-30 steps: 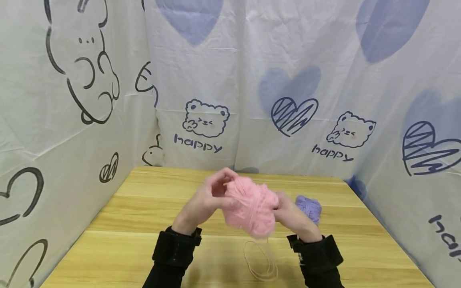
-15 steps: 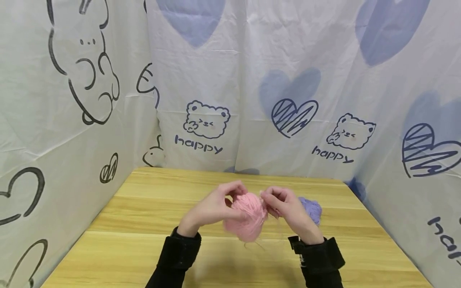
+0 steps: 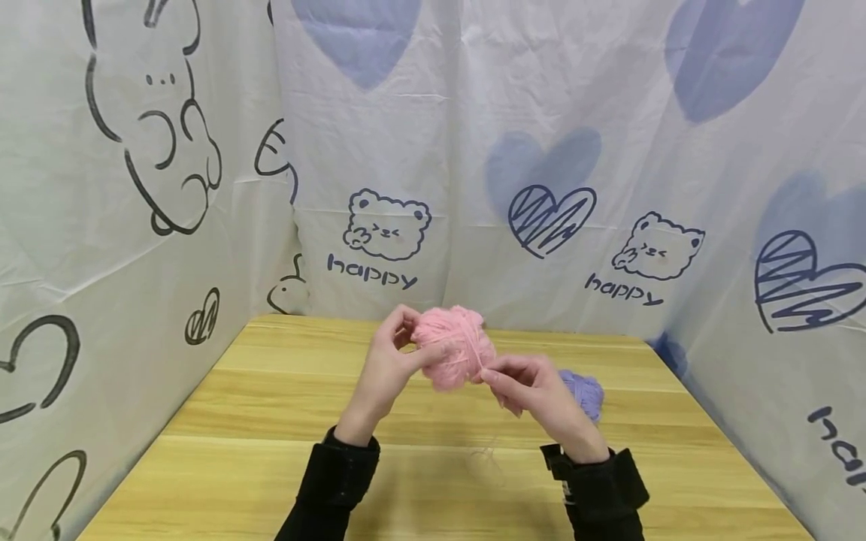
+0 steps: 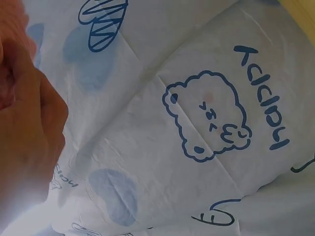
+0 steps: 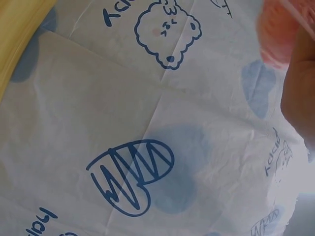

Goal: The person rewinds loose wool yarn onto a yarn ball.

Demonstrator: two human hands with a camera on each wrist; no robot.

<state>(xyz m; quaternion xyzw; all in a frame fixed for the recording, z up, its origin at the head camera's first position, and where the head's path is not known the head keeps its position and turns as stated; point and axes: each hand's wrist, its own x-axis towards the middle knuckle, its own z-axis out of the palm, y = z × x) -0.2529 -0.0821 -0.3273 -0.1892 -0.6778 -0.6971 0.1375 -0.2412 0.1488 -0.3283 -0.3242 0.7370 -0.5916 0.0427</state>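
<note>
A pink ball of yarn [image 3: 452, 346] is held up above the table in the head view. My left hand [image 3: 389, 368] grips its left side, the thumb across the front. At the ball's lower right, my right hand [image 3: 541, 391] pinches a strand of the yarn between thumb and forefinger. Only part of the left hand [image 4: 29, 113] and a bit of pink yarn [image 4: 14, 24] show in the left wrist view. The right wrist view catches the edge of the right hand [image 5: 300, 88] beside the pink yarn [image 5: 278, 34].
A purple ball of yarn [image 3: 585, 395] lies on the wooden table [image 3: 237, 451], partly behind the right hand. Thin loose strands hang faintly below the pink ball. A white printed cloth [image 3: 467, 150] stands around the table at the back and both sides.
The pink ball has been turned and, in the last half second, raised with the left hand. The right hand has gone from the ball's side to pinching a strand. The trailing loop of yarn has shrunk.
</note>
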